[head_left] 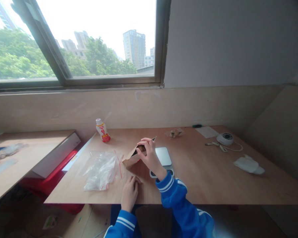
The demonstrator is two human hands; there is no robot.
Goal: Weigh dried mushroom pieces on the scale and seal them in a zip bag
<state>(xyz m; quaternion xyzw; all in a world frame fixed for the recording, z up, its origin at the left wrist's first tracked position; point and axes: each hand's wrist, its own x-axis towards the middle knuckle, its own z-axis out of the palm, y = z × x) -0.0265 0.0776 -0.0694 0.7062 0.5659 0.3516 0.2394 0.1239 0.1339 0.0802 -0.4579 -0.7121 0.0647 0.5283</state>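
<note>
A brown paper bag (132,161) leans on the table with its dark mouth facing up. My right hand (148,154) is curled over that mouth, thumb and fingers at its rim; something brown shows inside, too hidden to name. Below the bag, my left hand (130,191) rests on the tabletop, empty, with its fingers loosely bent. Just behind my right wrist sits a small kitchen scale (164,156) with a silver plate, its display partly covered by my wrist. Clear zip bags (100,172) with red seals lie in a heap to the left.
At the back stand a white and red bottle (103,130) and a small clear packet (174,133). On the right are a paper sheet (207,132), a white dome camera (225,139) with its cable, and a crumpled white wrapper (249,164). A red stool (52,170) stands between the tables.
</note>
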